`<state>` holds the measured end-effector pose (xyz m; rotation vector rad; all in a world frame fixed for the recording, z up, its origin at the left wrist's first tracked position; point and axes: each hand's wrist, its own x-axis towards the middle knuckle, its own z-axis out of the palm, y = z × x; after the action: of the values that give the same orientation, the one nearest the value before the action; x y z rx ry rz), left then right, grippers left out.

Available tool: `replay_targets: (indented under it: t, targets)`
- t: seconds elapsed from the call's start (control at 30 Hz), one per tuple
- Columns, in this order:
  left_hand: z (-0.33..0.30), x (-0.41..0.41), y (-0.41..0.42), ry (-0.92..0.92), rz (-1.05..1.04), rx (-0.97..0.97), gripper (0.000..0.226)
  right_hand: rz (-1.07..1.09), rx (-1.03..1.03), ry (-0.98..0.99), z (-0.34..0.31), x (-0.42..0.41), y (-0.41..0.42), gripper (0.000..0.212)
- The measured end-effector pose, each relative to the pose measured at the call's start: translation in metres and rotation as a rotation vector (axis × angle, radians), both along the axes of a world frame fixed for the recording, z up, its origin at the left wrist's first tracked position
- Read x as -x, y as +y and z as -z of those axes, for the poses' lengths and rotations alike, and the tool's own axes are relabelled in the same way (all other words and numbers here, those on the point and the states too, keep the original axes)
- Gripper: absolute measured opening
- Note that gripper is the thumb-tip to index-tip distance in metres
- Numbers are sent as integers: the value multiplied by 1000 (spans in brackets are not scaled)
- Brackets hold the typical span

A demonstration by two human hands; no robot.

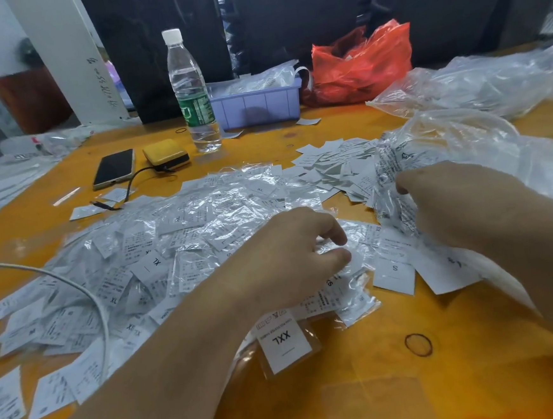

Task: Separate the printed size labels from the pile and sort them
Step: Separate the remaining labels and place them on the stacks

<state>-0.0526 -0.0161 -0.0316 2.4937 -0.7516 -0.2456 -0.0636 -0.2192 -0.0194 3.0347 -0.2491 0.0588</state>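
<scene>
Head view, orange table [365, 394]. The pile of size labels [146, 252], most of them in small clear sleeves, spreads over the left and centre of the table; legible prints include XL, XS and L. The left hand [292, 257] rests on the right edge of the pile, fingers curled, thumb and forefinger pinching a crinkled clear sleeve with a label in it. The right hand [450, 205] is raised just beside it, fingers closed around a bunch of bagged labels [390, 180]; how many it holds is hard to tell, the plastic glare hides the edges. Loose near the hands: an S label [395, 274] between the two wrists and an XXL label [285, 344] near the left forearm. A smaller heap of bare labels [331, 165] lies behind the hands. Further back: water bottle [191, 93], phone [114, 168], yellow power bank [166, 153], purple tray [257, 103], red plastic bag [362, 60]. A rubber band [418, 344] lies on the bare table at right.
</scene>
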Motion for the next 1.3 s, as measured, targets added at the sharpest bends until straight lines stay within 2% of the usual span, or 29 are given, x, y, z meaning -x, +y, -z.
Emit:
replay_targets:
  t: [0.4, 0.6, 0.7, 0.77, 0.87, 0.93, 1.0, 1.1, 1.3]
  targets:
    - [2, -2, 1, -24, 17, -19, 24, 55, -66, -97, 5, -6, -2, 17]
    - [3, -4, 2, -31, 25, -10, 23, 80, -59, -82, -1, -3, 2, 18]
    - [4, -5, 2, -26, 20, 9, 22, 72, -69, -147, -3, -3, 3, 20]
    - [5, -5, 3, -28, 9, 32, 21, 38, -92, -230, -3, -4, 2, 14]
    - [5, -4, 2, -37, -23, 103, 19, -54, -169, -429, -4, -7, 0, 24]
    - [5, -4, 1, -59, -33, 155, 19, -148, -266, -580, -3, -10, 0, 31]
    - [3, -4, 1, -95, -43, 199, 20, -231, -501, -624, -4, -10, 3, 33]
    - [2, -5, 2, -148, -64, 257, 22, -309, -981, -513, -4, -7, 8, 24]
    - [2, -5, 1, -110, -71, 327, 31, -448, -1341, -270, 0, -5, 23, 18]
